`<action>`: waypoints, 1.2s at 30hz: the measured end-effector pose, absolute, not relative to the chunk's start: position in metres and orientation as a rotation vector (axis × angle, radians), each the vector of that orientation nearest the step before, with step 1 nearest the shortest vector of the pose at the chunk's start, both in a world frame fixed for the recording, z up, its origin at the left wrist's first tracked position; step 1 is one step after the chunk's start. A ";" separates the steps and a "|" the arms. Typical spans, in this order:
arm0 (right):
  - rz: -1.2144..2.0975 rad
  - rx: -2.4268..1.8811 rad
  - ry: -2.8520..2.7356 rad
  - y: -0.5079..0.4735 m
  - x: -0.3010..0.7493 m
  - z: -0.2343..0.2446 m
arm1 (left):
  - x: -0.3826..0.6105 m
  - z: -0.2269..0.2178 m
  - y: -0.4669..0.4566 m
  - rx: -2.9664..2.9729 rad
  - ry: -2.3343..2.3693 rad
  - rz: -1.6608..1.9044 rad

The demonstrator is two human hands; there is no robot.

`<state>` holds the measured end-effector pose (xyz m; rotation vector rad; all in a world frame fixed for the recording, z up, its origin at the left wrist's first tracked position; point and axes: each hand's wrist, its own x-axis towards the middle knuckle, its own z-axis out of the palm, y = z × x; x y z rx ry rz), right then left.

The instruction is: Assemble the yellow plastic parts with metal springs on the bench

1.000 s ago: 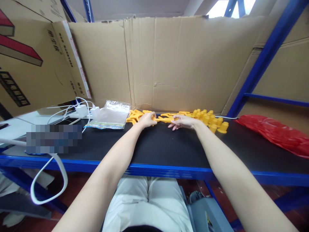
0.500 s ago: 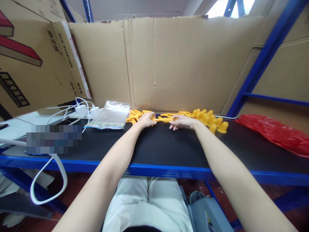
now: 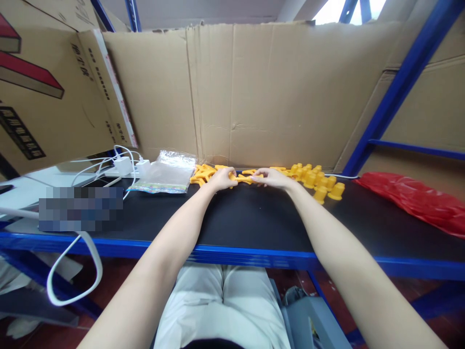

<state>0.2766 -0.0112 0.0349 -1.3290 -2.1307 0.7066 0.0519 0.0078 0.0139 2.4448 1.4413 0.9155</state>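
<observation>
Between my hands, near the back of the black tabletop, is a slim yellow plastic piece (image 3: 244, 179). My left hand (image 3: 224, 179) is closed around its left end. My right hand (image 3: 271, 178) pinches its right part, with the fingertips covering some of it. To the left of my left hand lies a loose pile of yellow plastic pieces (image 3: 202, 173). More flat yellow pieces lie behind my right hand, partly hidden by it. Several yellow cup-shaped parts (image 3: 310, 178) stand upright in a cluster to the right.
A clear plastic bag (image 3: 165, 174) lies left of the pile, beside white chargers (image 3: 123, 166) and cables. A red plastic bag (image 3: 410, 196) is at the right. Cardboard (image 3: 269, 97) rises behind the table, and its blue front edge (image 3: 254, 257) runs before my legs.
My right hand has moved slightly left along the yellow piece, and its fingers have drawn closer together. My left hand stays almost in place.
</observation>
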 end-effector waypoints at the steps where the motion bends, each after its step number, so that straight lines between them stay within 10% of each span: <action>1: 0.571 -1.351 -2.152 -0.013 0.273 0.035 | 0.053 0.015 0.007 2.450 1.423 0.927; 9: -0.029 -1.486 -2.001 -0.011 0.257 0.029 | 0.061 0.023 -0.003 2.472 1.350 0.955; 25: 0.606 -1.606 -1.854 -0.008 0.254 0.022 | 0.060 0.021 -0.002 2.619 1.473 0.845; 36: -0.367 -1.614 -2.128 -0.022 0.249 0.032 | 0.059 0.017 0.001 2.511 1.456 0.843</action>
